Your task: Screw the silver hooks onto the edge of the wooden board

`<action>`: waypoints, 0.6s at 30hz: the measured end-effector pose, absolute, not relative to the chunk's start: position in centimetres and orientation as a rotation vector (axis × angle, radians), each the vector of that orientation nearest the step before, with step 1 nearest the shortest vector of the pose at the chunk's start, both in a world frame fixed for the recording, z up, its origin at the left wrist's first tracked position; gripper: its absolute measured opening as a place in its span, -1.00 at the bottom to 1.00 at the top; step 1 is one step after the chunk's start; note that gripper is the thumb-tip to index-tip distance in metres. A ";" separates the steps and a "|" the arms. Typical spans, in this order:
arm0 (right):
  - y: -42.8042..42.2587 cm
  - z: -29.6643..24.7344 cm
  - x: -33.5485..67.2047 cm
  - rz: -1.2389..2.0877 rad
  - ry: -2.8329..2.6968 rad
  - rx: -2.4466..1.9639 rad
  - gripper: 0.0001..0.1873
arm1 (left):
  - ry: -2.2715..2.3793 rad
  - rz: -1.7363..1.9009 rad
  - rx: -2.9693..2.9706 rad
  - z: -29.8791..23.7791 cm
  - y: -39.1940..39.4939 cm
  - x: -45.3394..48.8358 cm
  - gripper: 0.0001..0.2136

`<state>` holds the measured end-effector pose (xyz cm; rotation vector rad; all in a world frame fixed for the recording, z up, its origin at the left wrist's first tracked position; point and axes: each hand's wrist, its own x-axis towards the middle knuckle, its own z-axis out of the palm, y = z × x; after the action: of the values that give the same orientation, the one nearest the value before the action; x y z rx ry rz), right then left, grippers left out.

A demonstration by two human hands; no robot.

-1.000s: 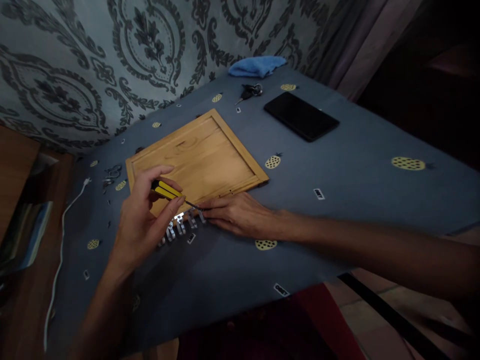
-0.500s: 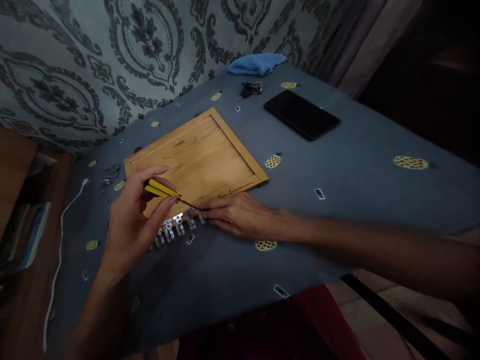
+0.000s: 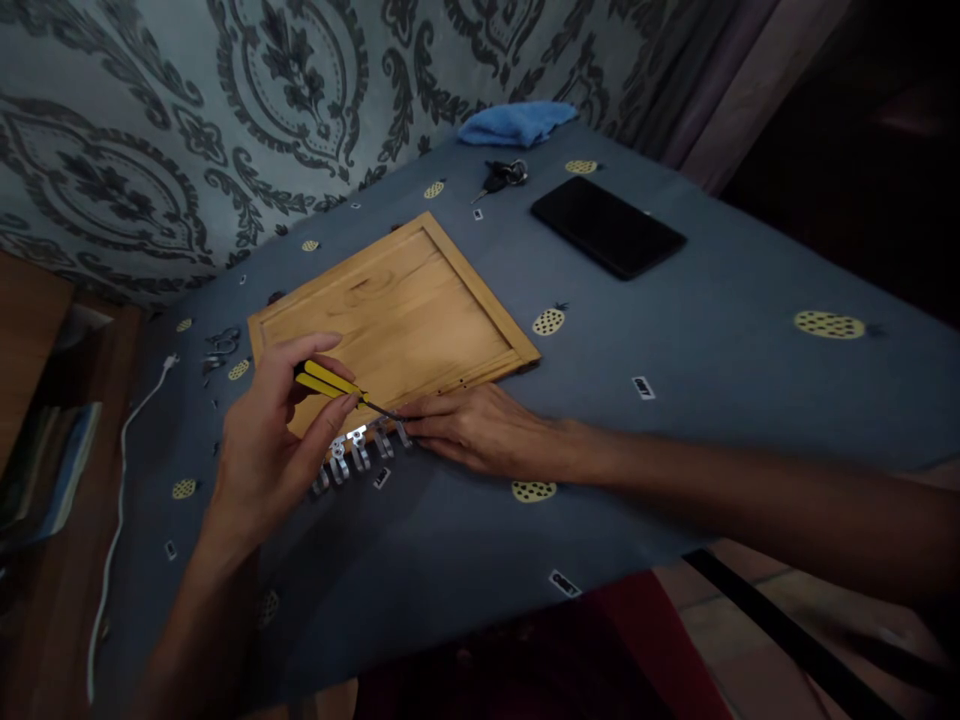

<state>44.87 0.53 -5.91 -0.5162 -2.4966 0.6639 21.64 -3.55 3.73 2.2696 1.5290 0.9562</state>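
Observation:
A yellow-handled screwdriver (image 3: 328,382) is pinched between the thumb and fingers of my left hand (image 3: 259,455). Its thin shaft slopes down to the right, and the tip meets the fingertips of my right hand (image 3: 487,430). Those fingers are closed around the right end of a silver metal hook rail (image 3: 358,440), which lies along the near edge of a framed wooden board (image 3: 390,310). Several hooks stick out toward me. The exact spot where the tip rests, and any screw there, is hidden by my right fingers.
Beyond the board lie a black phone (image 3: 607,228), keys (image 3: 501,178) and a blue cloth (image 3: 517,124). Scissors (image 3: 223,342) and small metal parts are left of it. A white cable (image 3: 124,500) runs down the left side of the patterned tablecloth (image 3: 720,390).
Both hands keep almost the same place, the screwdriver still at the right end of the rail. My left hand and the handle have shifted slightly right.

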 end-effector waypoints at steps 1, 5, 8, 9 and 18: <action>0.5 -5.9 44.9 0.664 -2.496 -0.513 -0.67 | 1.535 0.947 2.285 3.7 -3.6 21.7 -0.59; 0.5 -5.8 44.9 0.671 -2.511 -0.516 -0.66 | 1.532 0.921 2.397 4.1 -3.6 22.0 -0.60; 0.5 -5.8 44.8 0.667 -2.519 -0.523 -0.65 | 1.539 0.896 2.481 4.3 -3.7 22.4 -0.59; 0.5 -5.9 44.8 0.664 -2.516 -0.524 -0.66 | 1.545 0.889 2.493 4.3 -3.7 22.5 -0.59; 0.5 -6.0 44.8 0.644 -2.507 -0.523 -0.68 | 1.570 0.896 2.490 3.7 -3.7 22.3 -0.61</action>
<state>44.84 0.52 -5.99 -0.5230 -2.5070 0.6440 22.31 -3.67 3.70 2.4897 1.5700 0.8964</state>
